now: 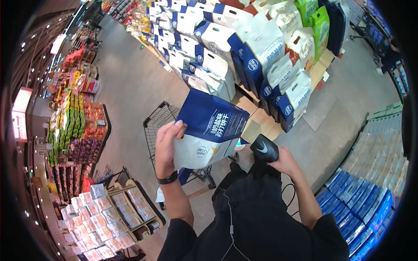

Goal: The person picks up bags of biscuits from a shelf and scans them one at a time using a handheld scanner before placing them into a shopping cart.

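Observation:
My left hand (168, 138) grips the edge of a blue and white packaged bag of crackers (212, 119), which bears printed writing. The bag is held up in front of me, tilted, with its dark blue part away from me. In my right hand (287, 161) is a black handheld barcode scanner (265, 148) with a pale curved mark on top. The scanner's head sits just right of the bag, apart from it, and a dark cable (290, 192) hangs below that hand.
Beyond the bag, a wooden display stand (261, 120) carries rows of blue and white bags (261, 58). A black wire shopping cart (160, 117) stands behind the held bag. Packaged goods (101, 222) fill a rack at lower left, and stacked blue packs (356, 202) lie at right.

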The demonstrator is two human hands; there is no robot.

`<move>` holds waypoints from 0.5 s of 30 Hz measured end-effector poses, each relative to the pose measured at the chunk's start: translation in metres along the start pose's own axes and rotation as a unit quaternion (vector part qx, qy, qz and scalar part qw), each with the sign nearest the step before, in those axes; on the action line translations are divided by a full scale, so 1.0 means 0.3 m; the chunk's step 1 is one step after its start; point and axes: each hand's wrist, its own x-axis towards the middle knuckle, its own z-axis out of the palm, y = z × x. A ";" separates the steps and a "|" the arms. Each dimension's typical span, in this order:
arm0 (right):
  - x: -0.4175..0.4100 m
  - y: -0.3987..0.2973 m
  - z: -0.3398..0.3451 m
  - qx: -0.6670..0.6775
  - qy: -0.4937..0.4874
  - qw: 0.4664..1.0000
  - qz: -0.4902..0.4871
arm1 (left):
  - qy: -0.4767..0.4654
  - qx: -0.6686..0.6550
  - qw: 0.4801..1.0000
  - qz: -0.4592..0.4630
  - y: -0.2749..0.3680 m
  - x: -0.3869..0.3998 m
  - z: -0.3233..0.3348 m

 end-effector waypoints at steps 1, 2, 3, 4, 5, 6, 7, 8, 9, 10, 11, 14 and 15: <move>0.022 -0.016 0.021 0.007 -0.004 1.000 -0.004 | -0.010 0.003 1.000 0.011 0.025 -0.021 -0.031; 0.041 -0.019 0.034 0.005 -0.016 1.000 -0.011 | -0.016 0.004 1.000 0.023 0.046 -0.052 -0.052; 0.065 -0.016 0.055 0.011 -0.012 1.000 -0.009 | 0.000 0.003 1.000 0.024 0.070 -0.080 -0.063; 0.092 -0.013 0.079 0.016 -0.008 1.000 -0.007 | -0.002 0.010 1.000 0.020 0.097 -0.100 -0.074; 0.113 -0.015 0.106 0.008 0.047 0.995 -0.083 | 0.003 0.017 1.000 0.016 0.118 -0.128 -0.095; 0.121 -0.007 0.127 0.009 0.021 0.995 -0.099 | 0.033 0.018 0.999 0.018 0.114 -0.149 -0.115; 0.125 0.006 0.137 0.008 0.078 0.990 -0.120 | 0.045 0.013 0.999 0.022 0.114 -0.152 -0.126; 0.134 0.012 0.157 0.011 0.136 0.981 -0.140 | 0.055 0.010 0.998 0.027 0.113 -0.150 -0.148; 0.129 -0.029 0.159 0.050 0.115 0.985 -0.117 | 0.058 0.014 0.997 0.046 0.098 -0.157 -0.194; 0.111 -0.071 0.151 0.085 0.096 0.988 -0.088 | 0.055 0.016 0.996 0.064 0.074 -0.163 -0.239; 0.106 -0.068 0.163 0.085 0.077 0.988 -0.102 | 0.067 0.000 0.995 0.071 0.059 -0.179 -0.264; 0.075 -0.025 0.168 0.025 0.069 0.994 -0.077 | 0.096 0.018 0.989 0.114 0.012 -0.236 -0.372; 0.065 -0.002 0.183 0.014 0.057 0.997 -0.052 | 0.118 0.033 0.986 0.115 0.004 -0.259 -0.420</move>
